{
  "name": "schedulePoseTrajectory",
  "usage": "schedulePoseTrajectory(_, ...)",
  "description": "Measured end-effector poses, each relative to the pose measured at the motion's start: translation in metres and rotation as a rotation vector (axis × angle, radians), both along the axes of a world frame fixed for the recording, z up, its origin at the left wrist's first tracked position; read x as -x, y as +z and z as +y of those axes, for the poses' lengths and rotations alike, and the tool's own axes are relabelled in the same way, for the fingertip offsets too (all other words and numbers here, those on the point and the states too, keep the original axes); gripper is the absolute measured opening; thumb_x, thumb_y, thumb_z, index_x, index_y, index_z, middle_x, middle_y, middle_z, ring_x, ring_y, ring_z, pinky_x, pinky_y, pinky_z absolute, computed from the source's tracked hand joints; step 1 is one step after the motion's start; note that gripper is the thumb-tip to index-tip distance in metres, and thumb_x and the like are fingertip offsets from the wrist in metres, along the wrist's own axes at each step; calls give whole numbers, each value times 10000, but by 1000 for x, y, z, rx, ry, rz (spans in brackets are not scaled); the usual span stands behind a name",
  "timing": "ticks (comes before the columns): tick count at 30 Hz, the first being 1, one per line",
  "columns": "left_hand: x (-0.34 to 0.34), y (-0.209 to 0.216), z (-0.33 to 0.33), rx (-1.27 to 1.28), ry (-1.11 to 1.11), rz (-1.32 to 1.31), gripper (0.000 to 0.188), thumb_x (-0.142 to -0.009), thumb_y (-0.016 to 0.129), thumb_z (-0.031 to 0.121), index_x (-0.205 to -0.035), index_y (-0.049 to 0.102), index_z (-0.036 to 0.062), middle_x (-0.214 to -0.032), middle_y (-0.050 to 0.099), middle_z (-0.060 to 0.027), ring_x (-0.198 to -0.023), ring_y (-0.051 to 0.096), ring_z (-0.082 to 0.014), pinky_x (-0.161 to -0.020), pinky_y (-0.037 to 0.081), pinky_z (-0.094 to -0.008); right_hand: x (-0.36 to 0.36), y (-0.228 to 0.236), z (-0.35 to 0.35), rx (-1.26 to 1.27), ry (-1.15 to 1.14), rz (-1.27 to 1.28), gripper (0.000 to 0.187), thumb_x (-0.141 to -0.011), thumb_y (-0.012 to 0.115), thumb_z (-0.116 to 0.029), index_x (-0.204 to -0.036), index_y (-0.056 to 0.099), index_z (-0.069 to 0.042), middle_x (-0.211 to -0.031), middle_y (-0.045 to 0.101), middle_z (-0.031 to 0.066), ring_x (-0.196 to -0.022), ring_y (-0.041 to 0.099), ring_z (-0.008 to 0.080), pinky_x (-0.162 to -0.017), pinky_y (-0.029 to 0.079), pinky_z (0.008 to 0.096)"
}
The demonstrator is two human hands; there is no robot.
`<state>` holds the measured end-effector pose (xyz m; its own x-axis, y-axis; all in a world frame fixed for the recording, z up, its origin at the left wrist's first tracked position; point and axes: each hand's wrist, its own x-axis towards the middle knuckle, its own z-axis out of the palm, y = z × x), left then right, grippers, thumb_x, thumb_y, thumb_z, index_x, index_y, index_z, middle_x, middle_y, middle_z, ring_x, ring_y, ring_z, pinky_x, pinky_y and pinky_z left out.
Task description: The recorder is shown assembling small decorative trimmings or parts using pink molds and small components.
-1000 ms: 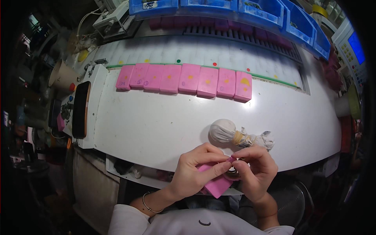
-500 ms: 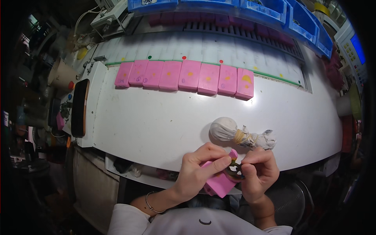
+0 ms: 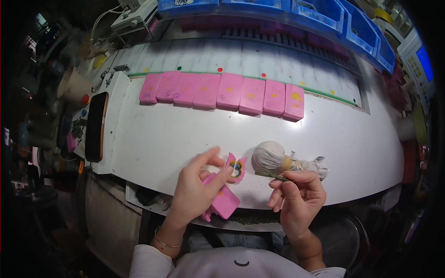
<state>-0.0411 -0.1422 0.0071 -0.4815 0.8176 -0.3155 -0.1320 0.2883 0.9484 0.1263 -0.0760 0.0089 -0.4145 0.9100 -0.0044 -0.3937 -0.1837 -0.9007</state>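
Note:
My left hand [image 3: 197,190] grips a pink block [image 3: 226,203] over the table's near edge. A pink flap with a ring-shaped opening [image 3: 237,167], yellow and dark green inside, stands up beside my left thumb. Whether the flap joins the block is hidden by my fingers. Between thumb and fingertips of my right hand [image 3: 301,197] is a thin dark green piece [image 3: 266,173], held level and pointing left. Just beyond it lies a white cloth pouch [image 3: 270,154], round at one end and tied with yellowish bands.
A row of pink blocks with yellow marks [image 3: 206,90] lies across the white table [image 3: 185,132]. Blue bins [image 3: 320,16] line the back above a slatted rack. At the left is a dark phone [image 3: 96,127]; at the far right, a device with a blue screen [image 3: 422,60].
My hands have moved apart. The left went left with the pink block; the right now holds the green piece away from it. The view has shifted slightly.

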Motion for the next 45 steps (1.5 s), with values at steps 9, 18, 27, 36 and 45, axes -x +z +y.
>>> schedulePoseTrajectory(9,-28,6,-6,-293,-272,-64,246,-769,683,61,-977,576,-16,-872,573,-36,-820,523,-79,-737,426,-222,9,-6,-8,-595,-129,-252,179,-742,608,128,-899,589,43,-836,563,126,-613,545,122,-475,414,185)
schedulePoseTrajectory(18,-43,5,-2,-276,-86,-245,129,-787,666,30,-882,601,-27,-860,585,-22,-825,544,-70,-741,443,-218,8,-2,-7,-912,-210,-501,278,-676,674,132,-916,610,5,-801,602,105,-598,524,124,-461,404,193)
schedulePoseTrajectory(27,-50,0,-3,-330,-68,-73,110,-770,664,-4,-862,608,-26,-851,580,-36,-790,556,-88,-713,446,-211,-1,0,-5,-1067,-189,-640,237,-671,657,127,-887,594,50,-743,590,140,-554,495,179,-477,369,237)
schedulePoseTrajectory(36,-51,-1,-2,-291,-70,-26,108,-771,656,-10,-872,623,-26,-850,585,-45,-807,553,-98,-713,447,-224,-2,2,-3,-978,-147,-699,192,-687,649,77,-872,611,42,-641,548,94,-494,484,185,-433,364,260)
schedulePoseTrajectory(45,-46,2,-2,-239,-105,80,78,-757,644,-47,-810,587,-56,-811,597,-63,-751,566,-102,-696,456,-230,-26,11,5,-512,304,-759,59,-809,541,-4,-772,587,0,-613,484,103,-478,471,216,-451,372,302)
